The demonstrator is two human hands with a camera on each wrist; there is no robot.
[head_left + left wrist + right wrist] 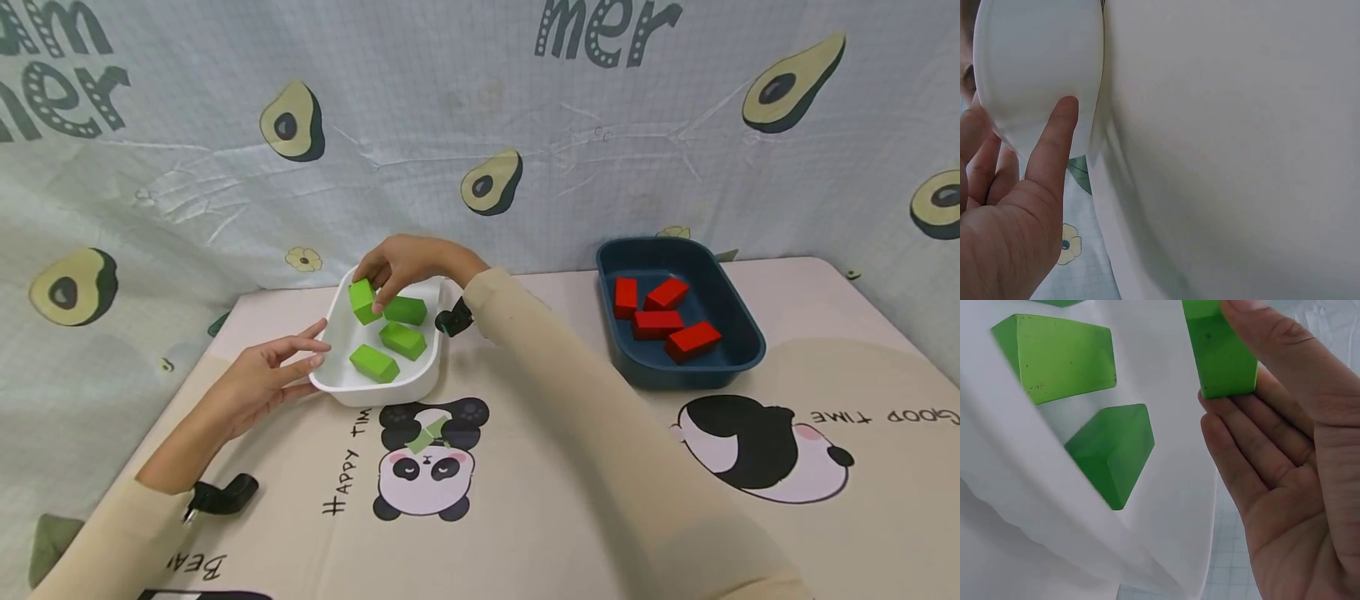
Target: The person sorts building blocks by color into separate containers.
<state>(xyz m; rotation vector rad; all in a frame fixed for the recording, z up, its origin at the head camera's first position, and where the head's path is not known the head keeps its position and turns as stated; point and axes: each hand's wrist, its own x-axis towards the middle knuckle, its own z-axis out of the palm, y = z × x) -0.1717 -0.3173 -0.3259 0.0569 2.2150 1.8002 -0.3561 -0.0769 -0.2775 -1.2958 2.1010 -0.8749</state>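
Observation:
My right hand (pixel 408 260) pinches a green block (pixel 363 301) between thumb and fingers, over the far left part of a white bin (pixel 412 388). In the right wrist view the held green block (pixel 1225 359) is tilted, thumb on one side and fingertips on the other. Below it, three more green blocks lie inside the bin, among them a near one (pixel 374 363), a middle one (pixel 403 340) and a far one (pixel 406 310). My left hand (pixel 258 379) touches the bin's left side, fingers spread. Its outstretched digit lies along the white outer wall (pixel 1038 69) in the left wrist view.
To the right stands a dark blue bin (pixel 678 377) with several red blocks (pixel 657 325) in it. Both bins are on a light table cover (pixel 525 500) printed with pandas. An avocado-print curtain (pixel 420 100) hangs behind the table's far edge.

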